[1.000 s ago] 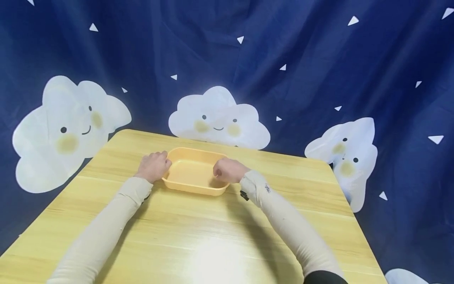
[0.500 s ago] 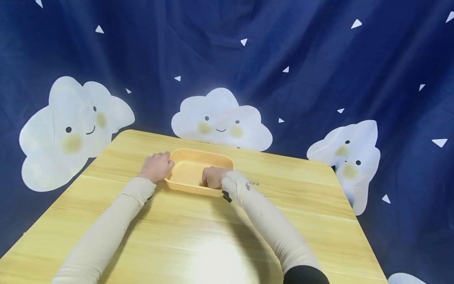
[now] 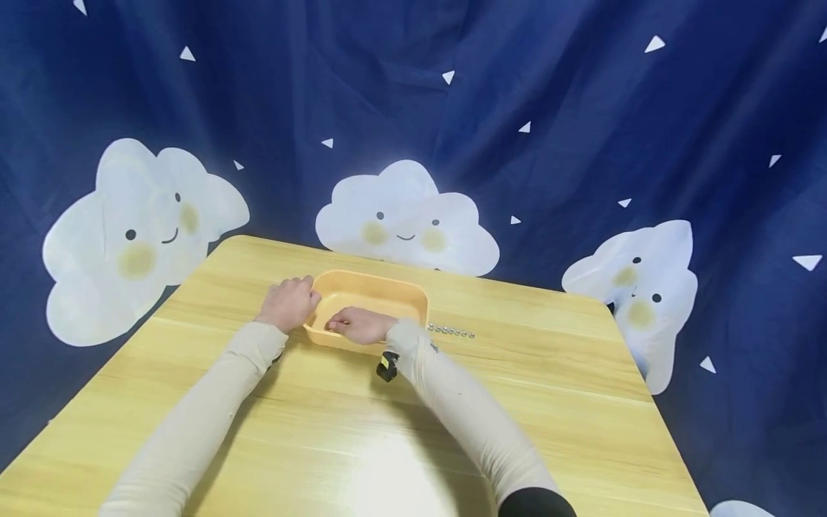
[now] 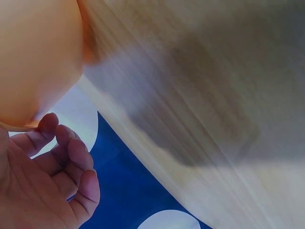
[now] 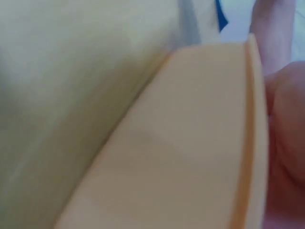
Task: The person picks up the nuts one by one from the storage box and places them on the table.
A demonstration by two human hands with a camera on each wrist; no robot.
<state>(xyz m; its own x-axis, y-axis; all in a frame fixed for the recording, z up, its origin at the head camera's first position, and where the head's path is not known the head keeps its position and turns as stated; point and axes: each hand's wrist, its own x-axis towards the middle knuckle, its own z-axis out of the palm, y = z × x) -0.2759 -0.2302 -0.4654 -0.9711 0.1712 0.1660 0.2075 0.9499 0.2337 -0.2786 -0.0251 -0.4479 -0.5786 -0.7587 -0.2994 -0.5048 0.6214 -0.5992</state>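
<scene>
A light orange plastic basin (image 3: 358,349) with rounded corners stands towards the back of the wooden table. My left hand (image 3: 288,303) holds its left rim; in the left wrist view that hand (image 4: 52,171) has curled fingers, one against the rim. My right hand (image 3: 362,325) reaches over the near wall into the basin's left part, fingers curled. A small dark spot shows at its fingertips, too small to identify. In the right wrist view, the basin wall (image 5: 181,138) partly covers the right hand (image 5: 288,129).
Several small shiny silver balls (image 3: 451,332) lie in a row on the table (image 3: 323,424), just right of the basin. Behind the table hangs a dark blue curtain (image 3: 413,93) with white clouds. My right wrist wears a small black device (image 3: 388,366).
My right hand has moved left through the basin, from its right side to its left part. The row of silver balls, formerly behind the right arm, now shows. The left hand stays on the rim.
</scene>
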